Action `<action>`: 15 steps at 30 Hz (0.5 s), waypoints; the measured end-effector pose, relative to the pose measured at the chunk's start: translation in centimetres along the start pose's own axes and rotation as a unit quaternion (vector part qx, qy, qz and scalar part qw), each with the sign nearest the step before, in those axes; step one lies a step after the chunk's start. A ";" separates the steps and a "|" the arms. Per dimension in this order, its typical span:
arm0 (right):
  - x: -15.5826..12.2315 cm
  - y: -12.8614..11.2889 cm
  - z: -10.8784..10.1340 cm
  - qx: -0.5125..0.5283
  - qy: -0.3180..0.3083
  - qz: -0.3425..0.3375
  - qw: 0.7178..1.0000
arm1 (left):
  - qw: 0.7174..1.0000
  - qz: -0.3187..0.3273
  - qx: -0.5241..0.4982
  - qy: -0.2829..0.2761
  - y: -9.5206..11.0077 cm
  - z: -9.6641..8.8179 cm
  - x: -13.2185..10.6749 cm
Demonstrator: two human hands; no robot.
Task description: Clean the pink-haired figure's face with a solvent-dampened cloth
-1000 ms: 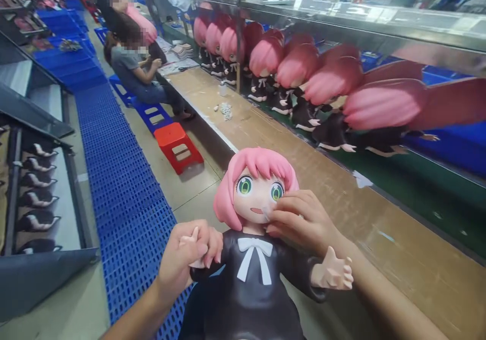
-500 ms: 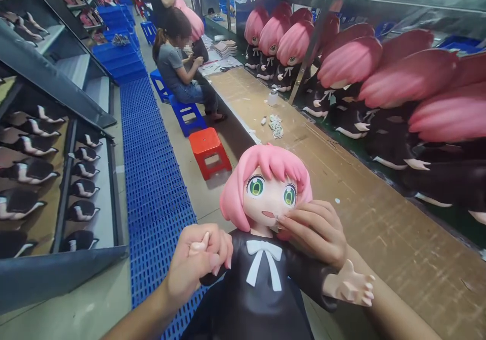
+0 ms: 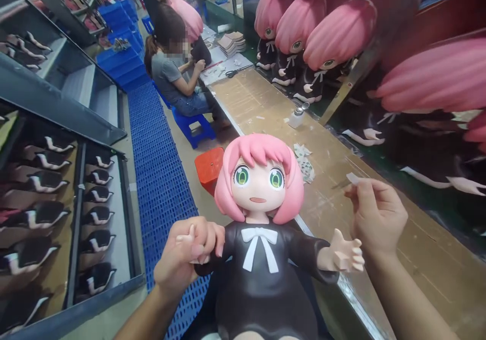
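Observation:
A large doll (image 3: 261, 259) with pink hair, green eyes, a black dress and a white bow faces me at the bottom centre. My left hand (image 3: 188, 256) is closed round the doll's small hand on the left side. My right hand (image 3: 375, 216) is raised to the right of the doll's head, above the wooden bench, and pinches a small pale scrap (image 3: 352, 178) between thumb and fingertips. The doll's other hand (image 3: 343, 256) sticks out free below my right wrist.
The long wooden workbench (image 3: 266, 107) runs away from me, with a small bottle (image 3: 297, 116) and a heap of pale scraps (image 3: 304, 163) on it. Rows of identical dolls (image 3: 304, 41) line its right side. A seated person (image 3: 174, 72) works farther along. A red stool (image 3: 208, 168), blue floor grating (image 3: 159, 178) and racks of doll parts (image 3: 45, 178) lie left.
My right hand has left the doll's cheek and swung out to the right with a small pale scrap pinched in it. My view has shifted; the left hand still grips the doll's hand.

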State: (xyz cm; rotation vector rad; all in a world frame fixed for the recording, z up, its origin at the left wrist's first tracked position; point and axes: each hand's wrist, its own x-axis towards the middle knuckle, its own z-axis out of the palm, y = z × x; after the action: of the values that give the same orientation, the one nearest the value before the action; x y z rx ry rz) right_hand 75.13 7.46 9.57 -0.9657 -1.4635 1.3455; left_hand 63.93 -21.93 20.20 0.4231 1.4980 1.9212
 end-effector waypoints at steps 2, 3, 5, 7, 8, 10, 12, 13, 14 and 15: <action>1.0 1.3 0.7 0.000 0.022 0.055 0.998 | 1.000 -0.006 -0.009 0.002 0.7 -0.9 2.9; 1.2 1.8 1.0 -0.001 0.032 0.080 0.996 | 1.000 -0.010 -0.013 0.000 0.9 -1.3 4.4; 1.3 2.3 1.7 0.000 0.048 0.125 0.991 | 1.000 -0.020 -0.019 -0.011 1.4 -2.2 7.4; 1.1 2.1 3.1 0.015 0.056 0.154 0.986 | 0.999 -0.034 -0.020 -0.025 1.8 -3.2 10.6; 1.0 1.9 4.0 0.029 0.056 0.163 0.985 | 0.998 -0.040 -0.021 -0.033 2.0 -3.7 12.3; 1.2 1.2 6.5 0.065 0.057 0.168 0.982 | 0.997 -0.052 -0.020 -0.054 2.3 -4.8 15.9; 1.8 0.2 9.7 0.104 0.063 0.165 0.979 | 0.994 -0.066 -0.017 -0.082 2.7 -5.9 19.9; 2.3 -0.4 11.4 0.118 0.066 0.162 0.977 | 0.992 -0.074 -0.014 -0.098 2.9 -6.5 22.0; 2.8 -1.0 13.1 0.133 0.068 0.159 0.976 | 0.990 -0.082 -0.010 -0.113 3.1 -7.0 24.0; 3.5 -1.6 14.7 0.150 0.067 0.159 0.974 | 0.988 -0.091 -0.007 -0.127 3.3 -7.5 26.1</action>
State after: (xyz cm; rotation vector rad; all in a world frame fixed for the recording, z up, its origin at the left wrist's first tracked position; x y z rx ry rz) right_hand 60.07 6.26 11.50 -1.0967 -0.9964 1.6414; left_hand 39.27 -10.47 17.49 0.4883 1.3101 1.6661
